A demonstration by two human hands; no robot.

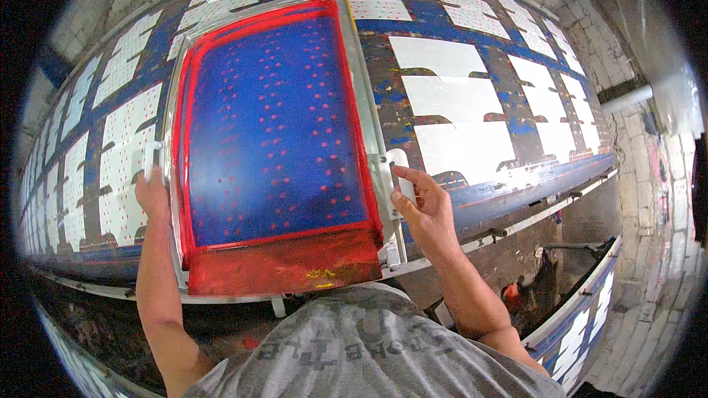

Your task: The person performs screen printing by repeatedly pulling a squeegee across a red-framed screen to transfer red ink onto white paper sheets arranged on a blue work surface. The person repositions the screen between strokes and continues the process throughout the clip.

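A screen-printing frame (276, 118) with a blue mesh, rows of small red dots and a red ink border lies in front of me over the long printing table. Red ink smears the band at its near end. My left hand (151, 190) is closed at the frame's left side, by a small pale handle (153, 153); its fingers are partly hidden. On the other side, my right hand (426, 210) pinches a white handle (402, 186) fixed to the frame's metal edge, thumb and forefinger curled about it.
White cut fabric pieces (457, 103) lie in rows along the blue-stained table (527, 125); those to the left carry red dots, the nearest right ones look plain. A metal rail (509, 230) with pegs runs along the near edge. Another table (582, 332) stands at lower right, beside a brick wall (645, 191).
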